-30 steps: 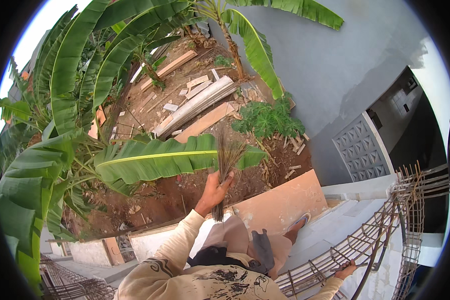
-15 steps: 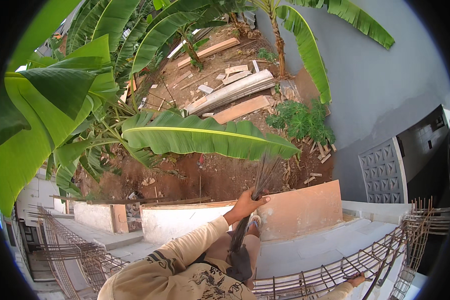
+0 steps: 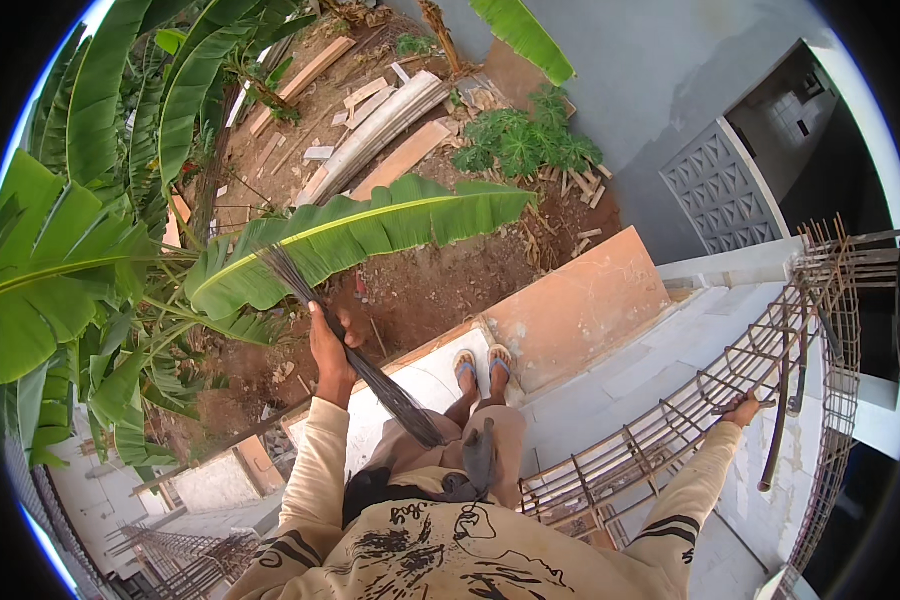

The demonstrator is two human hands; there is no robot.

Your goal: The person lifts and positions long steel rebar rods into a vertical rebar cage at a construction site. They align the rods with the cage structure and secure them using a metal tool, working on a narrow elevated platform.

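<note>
My left hand (image 3: 332, 352) is closed round a bundle of thin dark binding wire (image 3: 388, 388). The bundle slants from over a banana leaf (image 3: 390, 222) down to my lap. Out to the right, my right hand (image 3: 742, 408) is closed on a short, dark metal hand tool (image 3: 722, 409), whose exact kind is too small to make out. That hand is at a long cage of rusty steel reinforcing bars (image 3: 660, 440). A dark curved bar (image 3: 778, 430) hangs down just right of it.
My sandalled feet (image 3: 483, 370) stand on a pale ledge beside a peach-coloured panel (image 3: 580, 310). Beyond lies bare soil with planks (image 3: 400, 160) and banana plants (image 3: 60, 260). A grey wall (image 3: 660, 90) and an upright bar cage (image 3: 835, 330) are at the right.
My left hand has moved left with the wire bundle, which now tilts the other way. The view has turned, and more of my right forearm and both feet show. My right hand stays by the bar cage.
</note>
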